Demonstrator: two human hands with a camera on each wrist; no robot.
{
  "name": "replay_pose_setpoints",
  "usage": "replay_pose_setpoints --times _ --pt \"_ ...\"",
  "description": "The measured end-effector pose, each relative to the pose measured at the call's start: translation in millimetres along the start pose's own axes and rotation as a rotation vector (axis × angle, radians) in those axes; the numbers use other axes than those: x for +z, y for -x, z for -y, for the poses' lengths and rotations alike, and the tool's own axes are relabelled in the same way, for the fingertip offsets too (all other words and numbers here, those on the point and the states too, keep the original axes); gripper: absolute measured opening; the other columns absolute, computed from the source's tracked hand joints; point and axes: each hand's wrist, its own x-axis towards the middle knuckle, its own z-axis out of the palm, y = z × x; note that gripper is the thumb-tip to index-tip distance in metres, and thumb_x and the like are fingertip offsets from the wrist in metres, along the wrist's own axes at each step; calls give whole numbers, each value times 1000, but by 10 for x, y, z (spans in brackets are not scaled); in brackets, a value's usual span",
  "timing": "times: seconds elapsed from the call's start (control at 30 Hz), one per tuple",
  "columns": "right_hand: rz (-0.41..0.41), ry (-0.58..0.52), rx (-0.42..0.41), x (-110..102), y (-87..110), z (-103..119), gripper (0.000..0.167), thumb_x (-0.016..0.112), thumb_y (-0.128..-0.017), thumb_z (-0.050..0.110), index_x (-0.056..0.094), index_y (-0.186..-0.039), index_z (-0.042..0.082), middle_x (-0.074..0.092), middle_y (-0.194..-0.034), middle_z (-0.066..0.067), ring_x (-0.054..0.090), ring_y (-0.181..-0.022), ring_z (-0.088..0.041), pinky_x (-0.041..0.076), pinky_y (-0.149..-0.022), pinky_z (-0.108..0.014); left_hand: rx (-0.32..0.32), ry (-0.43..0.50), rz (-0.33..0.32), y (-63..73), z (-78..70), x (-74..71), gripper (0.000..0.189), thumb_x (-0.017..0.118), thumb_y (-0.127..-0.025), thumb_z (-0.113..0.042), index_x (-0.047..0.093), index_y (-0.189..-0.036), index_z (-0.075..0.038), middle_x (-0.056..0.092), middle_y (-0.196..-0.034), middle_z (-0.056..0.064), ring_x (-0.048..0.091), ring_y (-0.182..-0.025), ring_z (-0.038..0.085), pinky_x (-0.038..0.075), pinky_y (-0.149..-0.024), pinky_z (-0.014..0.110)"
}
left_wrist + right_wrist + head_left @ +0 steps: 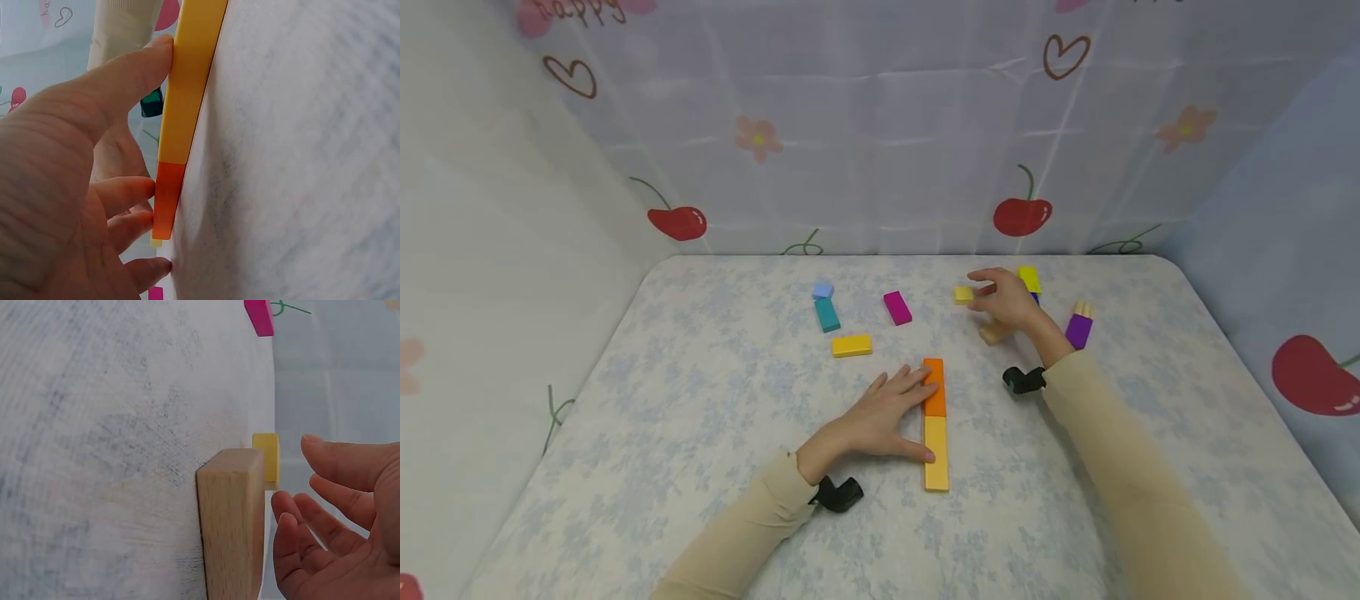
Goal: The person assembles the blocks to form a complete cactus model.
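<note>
An orange block (934,388) and a light yellow-orange block (936,467) lie end to end in a straight line on the table. My left hand (880,417) touches them with spread fingers: the thumb on the light yellow-orange block (190,81), fingertips on the orange one (169,200). Farther back, my right hand (1009,302) hovers beside a small yellow block (963,296), thumb and fingers apart. Nothing shows between those fingers in the right wrist view. Beneath this hand lies a bare wooden block (231,519), partly hidden in the head view.
Left of centre lie a yellow block (852,346), a teal block (827,315), a light blue block (823,290) and a magenta block (897,307). Right of my right hand are a bright yellow block (1029,279) and a purple block (1078,331) beside pale wooden pieces (1083,309).
</note>
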Motion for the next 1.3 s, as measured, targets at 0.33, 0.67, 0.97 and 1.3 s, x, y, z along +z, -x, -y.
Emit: replay_pose_setpoints --times 0.33,0.67,0.97,1.3 --pt "10 35 54 51 -119 -40 49 61 -95 7 49 -142 1 43 -146 -22 53 -123 -38 49 -101 -48 -11 1 3 9 -22 -16 95 75 -78 -57 31 -155 -21 12 -165 0 5 -153 27 4 -122 54" --pt "9 66 75 86 -172 -88 44 58 -95 5 52 -138 -1 52 -139 -22 53 -119 -37 48 -101 -46 -15 -5 -2 2 -16 -3 95 75 -78 -57 33 -154 -20 13 -165 -1 5 -153 27 4 -122 54" --pt "-28 76 73 114 -181 -96 40 59 -95 5 55 -134 -2 57 -132 -23 55 -114 -36 49 -99 -46 -13 -17 -3 2 -4 9 96 75 -78 -58 32 -155 -20 11 -166 -2 4 -153 27 5 -122 54" --pt "-64 88 76 128 -147 -109 35 61 -95 9 59 -128 -4 62 -123 -23 59 -108 -34 51 -97 -46 -13 -6 -2 15 -12 4 94 75 -78 -57 32 -154 -20 12 -165 -1 5 -153 26 4 -123 53"
